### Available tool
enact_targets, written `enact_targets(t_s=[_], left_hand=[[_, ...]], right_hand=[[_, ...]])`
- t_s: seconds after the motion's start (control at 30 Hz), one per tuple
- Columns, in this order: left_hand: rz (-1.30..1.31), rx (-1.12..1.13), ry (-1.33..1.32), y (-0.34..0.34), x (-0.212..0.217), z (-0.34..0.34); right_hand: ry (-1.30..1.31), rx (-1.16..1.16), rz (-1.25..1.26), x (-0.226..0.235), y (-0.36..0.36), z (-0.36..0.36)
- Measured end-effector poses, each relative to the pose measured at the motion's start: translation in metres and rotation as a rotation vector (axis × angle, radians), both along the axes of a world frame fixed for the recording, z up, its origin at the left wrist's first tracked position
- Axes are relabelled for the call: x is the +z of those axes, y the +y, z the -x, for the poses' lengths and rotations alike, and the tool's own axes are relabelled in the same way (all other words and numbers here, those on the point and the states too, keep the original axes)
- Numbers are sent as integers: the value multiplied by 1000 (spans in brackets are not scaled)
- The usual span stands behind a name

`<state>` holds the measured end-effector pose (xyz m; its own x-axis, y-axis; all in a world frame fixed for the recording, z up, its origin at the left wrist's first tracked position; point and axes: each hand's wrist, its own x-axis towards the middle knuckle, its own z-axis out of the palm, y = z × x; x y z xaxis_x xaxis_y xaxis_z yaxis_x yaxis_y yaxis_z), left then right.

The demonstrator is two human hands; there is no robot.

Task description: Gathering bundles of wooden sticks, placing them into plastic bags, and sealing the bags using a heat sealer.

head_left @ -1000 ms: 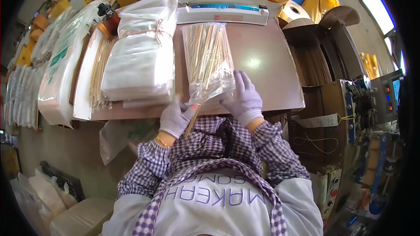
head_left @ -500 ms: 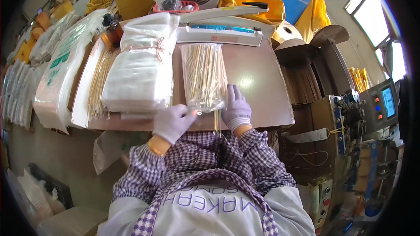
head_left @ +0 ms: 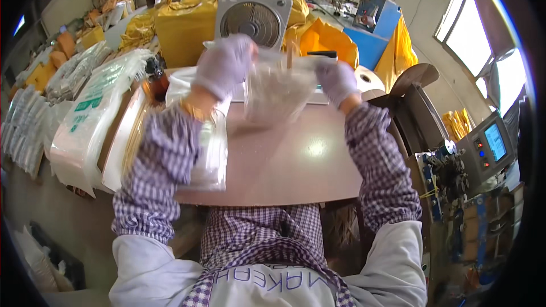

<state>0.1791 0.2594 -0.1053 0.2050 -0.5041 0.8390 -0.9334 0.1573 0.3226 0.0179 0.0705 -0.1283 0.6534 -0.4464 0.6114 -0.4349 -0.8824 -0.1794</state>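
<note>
The person holds a clear plastic bag [head_left: 278, 88] of thin wooden sticks raised above the brown table [head_left: 284, 165], in the upper centre of the frame. The left hand [head_left: 224, 65], gloved, has its fingers curled closed on the bag's upper left edge. The right hand [head_left: 336, 79], also gloved, grips the upper right edge; motion blur hides how tightly its fingers close. At least one stick [head_left: 290, 55] projects above the bag mouth.

Risks, as judged from this position:

1. Spillage. The bag mouth appears open at the top with a stick protruding. A tilt or shake could let sticks slide out onto the table.
2. Loss of grip. Thin film held by gloved fingers at two edges only may slip, dropping the bag.
3. Puncture. Stick ends bearing on the film under their own weight may pierce it.
4. Collision. A white sealing bar [head_left: 318, 98] lies just behind the bag, and a box fan [head_left: 255, 20] stands beyond it. A forward swing could strike either.
5. Disturbance of stock. A stack of filled bags [head_left: 213, 153] lies under the left forearm at centre left; a lowered elbow could shift it.
</note>
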Motion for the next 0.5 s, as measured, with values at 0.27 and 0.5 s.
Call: enact_targets(t_s=[0.27, 0.5], left_hand=[[-258, -228, -339, -12, -55, -42], [-67, -161, 36, 28, 17, 51]], right_hand=[[271, 39, -203, -8, -11, 21], [-338, 373, -701, 75, 72, 98]])
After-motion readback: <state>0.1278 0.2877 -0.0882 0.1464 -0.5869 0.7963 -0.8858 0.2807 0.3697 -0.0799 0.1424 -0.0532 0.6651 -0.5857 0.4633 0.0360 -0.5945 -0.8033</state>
